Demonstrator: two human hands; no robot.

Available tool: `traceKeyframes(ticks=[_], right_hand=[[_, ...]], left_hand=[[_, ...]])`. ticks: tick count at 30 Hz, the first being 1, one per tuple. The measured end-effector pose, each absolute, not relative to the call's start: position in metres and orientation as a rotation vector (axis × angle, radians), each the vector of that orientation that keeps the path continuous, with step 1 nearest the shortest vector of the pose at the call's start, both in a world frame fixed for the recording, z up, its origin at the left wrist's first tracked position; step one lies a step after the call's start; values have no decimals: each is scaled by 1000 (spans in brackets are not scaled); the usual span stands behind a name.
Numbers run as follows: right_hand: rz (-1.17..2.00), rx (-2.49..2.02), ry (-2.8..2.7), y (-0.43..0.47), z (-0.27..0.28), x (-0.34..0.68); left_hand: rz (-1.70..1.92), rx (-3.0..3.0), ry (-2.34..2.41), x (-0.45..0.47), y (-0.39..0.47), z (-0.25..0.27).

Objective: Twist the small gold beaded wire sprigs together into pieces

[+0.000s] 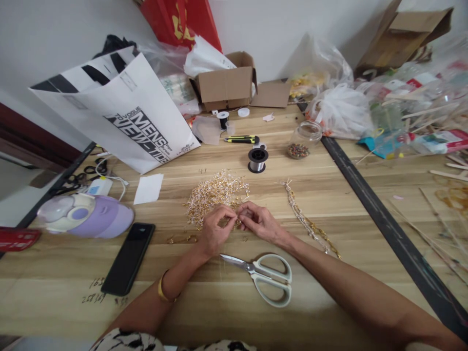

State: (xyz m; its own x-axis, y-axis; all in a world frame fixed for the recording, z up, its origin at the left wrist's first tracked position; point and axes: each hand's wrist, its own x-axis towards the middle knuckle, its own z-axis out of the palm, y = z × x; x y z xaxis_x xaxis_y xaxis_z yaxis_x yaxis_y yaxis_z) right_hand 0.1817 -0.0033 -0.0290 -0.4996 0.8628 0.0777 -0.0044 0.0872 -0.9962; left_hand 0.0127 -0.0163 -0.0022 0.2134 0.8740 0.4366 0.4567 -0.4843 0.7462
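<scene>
My left hand [218, 225] and my right hand [259, 222] meet fingertip to fingertip at the near right edge of a pile of small gold and clear pieces [212, 195]. Thumb and forefinger are pinched together on each hand. Whatever sits between them is too small to name. Just below the hands lie white-handled scissors [272, 280], blades pointing left. A short gold chain piece [183, 239] rests left of my left wrist. Gold and silver chains [309, 222] are laid out beyond my right forearm.
Behind the pile stand a spool of clear thread [257, 162], a utility knife [242, 139] and a jar of beads [300, 146]. At left are a phone [128, 258], a purple bottle [98, 217] and a large paper bag [120, 107]. Cardboard boxes [226, 87] line the wall.
</scene>
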Motion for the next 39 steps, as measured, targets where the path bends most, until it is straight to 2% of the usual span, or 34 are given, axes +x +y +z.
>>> traceKeyframes(ticks=[39], right_hand=[[1516, -846, -1673, -4, -25, 183]], left_hand=[[1303, 2107, 1112, 11, -16, -7]])
